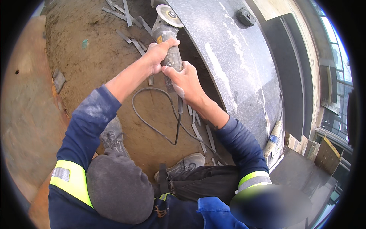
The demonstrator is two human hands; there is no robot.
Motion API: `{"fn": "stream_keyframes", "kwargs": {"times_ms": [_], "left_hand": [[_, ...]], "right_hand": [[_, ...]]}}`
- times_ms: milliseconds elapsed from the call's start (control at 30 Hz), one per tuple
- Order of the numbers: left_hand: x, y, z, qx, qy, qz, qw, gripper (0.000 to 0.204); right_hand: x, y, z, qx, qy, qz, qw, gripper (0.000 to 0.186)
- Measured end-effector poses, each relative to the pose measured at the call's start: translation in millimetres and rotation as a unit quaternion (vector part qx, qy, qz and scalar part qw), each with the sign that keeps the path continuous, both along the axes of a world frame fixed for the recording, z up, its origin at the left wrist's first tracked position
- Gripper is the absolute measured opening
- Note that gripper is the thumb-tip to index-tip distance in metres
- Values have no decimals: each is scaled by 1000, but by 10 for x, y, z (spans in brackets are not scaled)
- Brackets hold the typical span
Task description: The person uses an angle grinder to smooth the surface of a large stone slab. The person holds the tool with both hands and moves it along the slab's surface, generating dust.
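Note:
A dusty grey angle grinder [166, 53] with a pale disc [169, 15] at its head is held in both my hands, upright in the picture, its disc beside the long edge of a speckled grey stone slab [248, 72] with white streaks. My left hand [160, 55] is closed round the grinder's body below the head. My right hand [183, 80] grips the rear of the body, just above where a black cord [176, 126] leaves it and loops over the dirt ground. Whether the disc touches the slab, I cannot tell.
Thin grey offcut strips [127, 13] litter the dirt by the slab. On the slab lie a small black object [245, 17] and a cream cable connector [272, 139]. Dark panels [284, 68] stand at the right. A brown board [23, 114] is at the left; my shoes [187, 162] are below.

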State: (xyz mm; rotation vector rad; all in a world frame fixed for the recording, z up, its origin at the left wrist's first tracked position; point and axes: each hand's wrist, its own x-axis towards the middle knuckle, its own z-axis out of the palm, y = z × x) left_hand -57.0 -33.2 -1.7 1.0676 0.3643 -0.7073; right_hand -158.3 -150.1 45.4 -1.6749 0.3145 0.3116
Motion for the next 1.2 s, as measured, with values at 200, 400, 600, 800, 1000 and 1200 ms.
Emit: {"fn": "stream_keyframes", "kwargs": {"times_ms": [200, 400, 600, 800, 1000, 1200], "left_hand": [[-408, -56, 68, -14, -1, 13, 1000, 37], [-654, -101, 141, -7, -4, 9, 1000, 34], [-821, -140, 166, -16, -11, 10, 1000, 34], [-800, -136, 141, -19, -10, 13, 1000, 31], [-676, -121, 192, -24, 2, 12, 1000, 30], [-596, -115, 190, -21, 6, 24, 999, 31]], "right_hand": [[-370, -63, 49, 2, 3, -10, 1000, 32], [-583, -149, 101, -11, -10, 11, 1000, 34], [-754, -166, 122, 10, -20, 2, 1000, 36], [-734, -139, 147, 7, 0, -6, 1000, 36], [-606, -141, 133, -7, 22, -5, 1000, 36], [-516, -133, 128, -6, 32, 0, 999, 37]]}}
